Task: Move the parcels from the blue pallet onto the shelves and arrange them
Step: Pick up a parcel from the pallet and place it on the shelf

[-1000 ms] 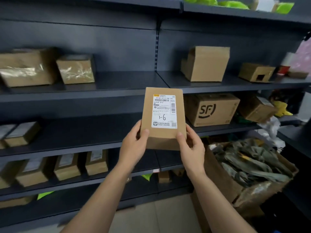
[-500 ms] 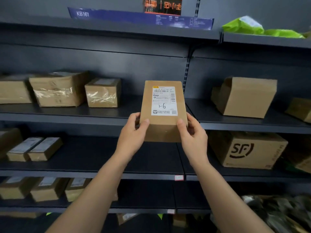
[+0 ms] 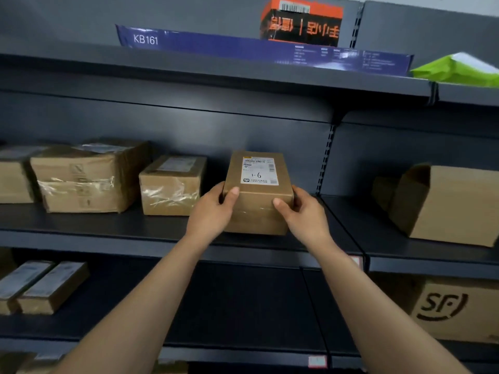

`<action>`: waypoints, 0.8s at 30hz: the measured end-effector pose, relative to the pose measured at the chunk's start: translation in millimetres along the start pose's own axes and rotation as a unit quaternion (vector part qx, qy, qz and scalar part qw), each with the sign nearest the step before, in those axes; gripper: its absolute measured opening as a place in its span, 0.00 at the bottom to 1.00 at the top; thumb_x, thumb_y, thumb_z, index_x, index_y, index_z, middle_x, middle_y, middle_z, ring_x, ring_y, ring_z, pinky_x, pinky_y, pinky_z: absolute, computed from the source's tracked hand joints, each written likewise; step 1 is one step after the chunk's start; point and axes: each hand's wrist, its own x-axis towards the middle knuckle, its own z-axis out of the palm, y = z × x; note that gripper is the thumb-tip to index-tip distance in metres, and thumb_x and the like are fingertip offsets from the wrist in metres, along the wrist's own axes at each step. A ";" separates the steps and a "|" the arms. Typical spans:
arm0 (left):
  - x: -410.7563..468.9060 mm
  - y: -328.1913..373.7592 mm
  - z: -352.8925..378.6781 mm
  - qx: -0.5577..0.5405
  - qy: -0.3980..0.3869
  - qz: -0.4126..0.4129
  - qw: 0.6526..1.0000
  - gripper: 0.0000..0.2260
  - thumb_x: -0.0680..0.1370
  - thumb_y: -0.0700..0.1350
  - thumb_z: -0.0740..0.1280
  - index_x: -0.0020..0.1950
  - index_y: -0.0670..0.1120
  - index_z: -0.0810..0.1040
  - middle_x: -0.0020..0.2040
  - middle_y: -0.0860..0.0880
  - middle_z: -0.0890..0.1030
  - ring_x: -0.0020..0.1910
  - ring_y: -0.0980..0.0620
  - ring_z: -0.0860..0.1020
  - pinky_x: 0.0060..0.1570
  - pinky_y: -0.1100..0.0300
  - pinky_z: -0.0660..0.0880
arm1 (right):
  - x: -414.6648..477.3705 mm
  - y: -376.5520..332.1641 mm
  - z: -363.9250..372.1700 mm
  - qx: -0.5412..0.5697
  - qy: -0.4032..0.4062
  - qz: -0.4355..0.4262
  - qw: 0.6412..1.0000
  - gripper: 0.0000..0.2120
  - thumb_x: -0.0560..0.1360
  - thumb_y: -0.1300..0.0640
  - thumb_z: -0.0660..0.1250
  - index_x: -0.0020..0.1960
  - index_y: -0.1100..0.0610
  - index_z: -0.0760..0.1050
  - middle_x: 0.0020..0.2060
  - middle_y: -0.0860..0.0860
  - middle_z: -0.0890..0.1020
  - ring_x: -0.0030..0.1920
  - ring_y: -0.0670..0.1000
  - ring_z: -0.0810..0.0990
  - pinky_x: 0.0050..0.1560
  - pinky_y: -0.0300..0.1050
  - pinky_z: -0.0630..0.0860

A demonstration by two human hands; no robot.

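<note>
Now, parcel (image 3: 256,193): label up, on or just above shelf (image 3: 108,225), right of taped box (image 3: 170,184).
Left hand (image 3: 213,211): grips parcel's left side.
Right hand (image 3: 305,214): grips its right side.

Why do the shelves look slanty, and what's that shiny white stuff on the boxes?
Head view: the wide lens bends and tilts the shelf edges; head view: the white patches are light glaring off clear tape on the big box and small box beside the held parcel.
</note>
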 end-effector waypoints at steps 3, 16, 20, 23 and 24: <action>25.8 -15.8 1.4 0.029 -0.028 0.004 0.999 0.16 0.81 0.55 0.60 0.66 0.53 0.74 0.58 0.51 0.80 0.57 0.49 0.77 0.55 0.53 0.74 | 21.1 0.8 12.5 -0.027 -0.008 0.015 0.999 0.17 0.76 0.48 0.67 0.63 0.50 0.75 0.52 0.45 0.81 0.56 0.49 0.78 0.56 0.48 0.76; 68.5 -29.7 18.9 0.214 -0.027 0.027 0.976 0.26 0.81 0.50 0.62 0.76 0.48 0.58 0.59 0.42 0.79 0.56 0.41 0.78 0.51 0.51 0.74 | 68.9 18.7 26.7 -0.145 -0.063 -0.009 0.987 0.28 0.79 0.47 0.63 0.76 0.51 0.60 0.65 0.52 0.77 0.65 0.53 0.74 0.60 0.46 0.72; 72.2 -26.3 18.8 0.265 -0.035 0.032 0.963 0.25 0.81 0.50 0.61 0.76 0.46 0.58 0.59 0.41 0.79 0.58 0.41 0.77 0.52 0.51 0.73 | 73.0 18.1 25.4 -0.191 -0.078 -0.028 0.978 0.28 0.80 0.46 0.62 0.76 0.52 0.59 0.63 0.53 0.77 0.63 0.55 0.75 0.59 0.47 0.72; 74.8 -22.9 18.4 0.306 -0.047 0.032 0.950 0.25 0.81 0.50 0.62 0.75 0.44 0.59 0.59 0.41 0.78 0.58 0.41 0.77 0.53 0.50 0.73 | 75.0 19.1 24.1 -0.222 -0.085 -0.038 0.971 0.29 0.79 0.45 0.62 0.77 0.52 0.58 0.61 0.54 0.78 0.61 0.56 0.76 0.58 0.49 0.74; 75.2 -21.7 18.4 0.317 -0.052 0.031 0.946 0.25 0.81 0.50 0.62 0.75 0.44 0.59 0.59 0.40 0.78 0.58 0.41 0.77 0.54 0.50 0.74 | 75.3 19.1 23.0 -0.230 -0.091 -0.040 0.968 0.30 0.79 0.45 0.62 0.77 0.51 0.57 0.61 0.54 0.79 0.60 0.56 0.77 0.57 0.49 0.75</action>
